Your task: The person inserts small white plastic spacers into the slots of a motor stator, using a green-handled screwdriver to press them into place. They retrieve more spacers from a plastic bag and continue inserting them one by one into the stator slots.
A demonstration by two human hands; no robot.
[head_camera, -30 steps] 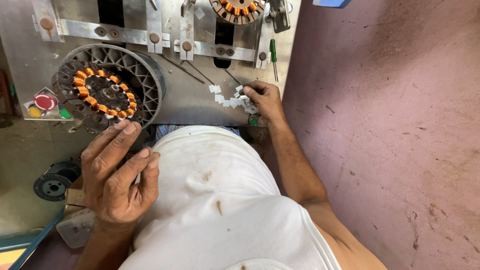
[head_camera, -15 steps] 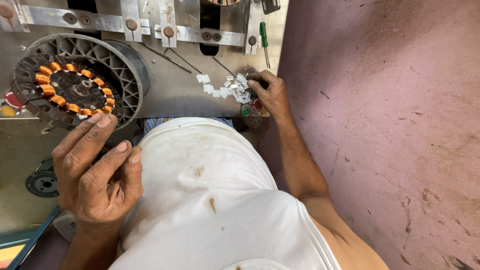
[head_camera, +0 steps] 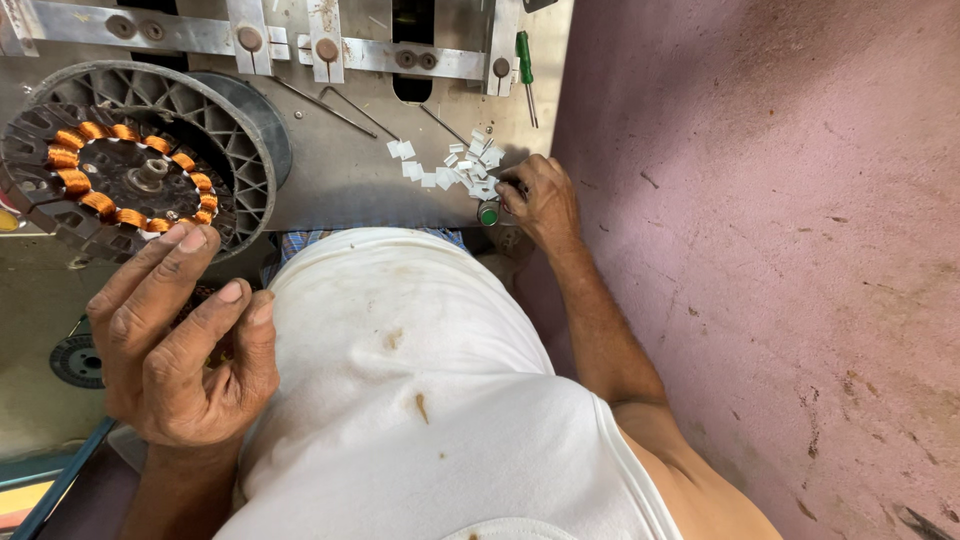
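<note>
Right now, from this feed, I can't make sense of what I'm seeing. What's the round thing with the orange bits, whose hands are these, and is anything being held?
The one picture comes from a camera on the person's head, looking down past their white shirt. On the metal worktop sits a round grey motor part, ringed with copper-orange wire coils. The left hand is raised in front of it, fingers curled; whether it holds anything cannot be seen. The right hand reaches to a scatter of small white paper pieces and rests at their edge, beside a small green cap. A green-handled screwdriver lies further back.
</note>
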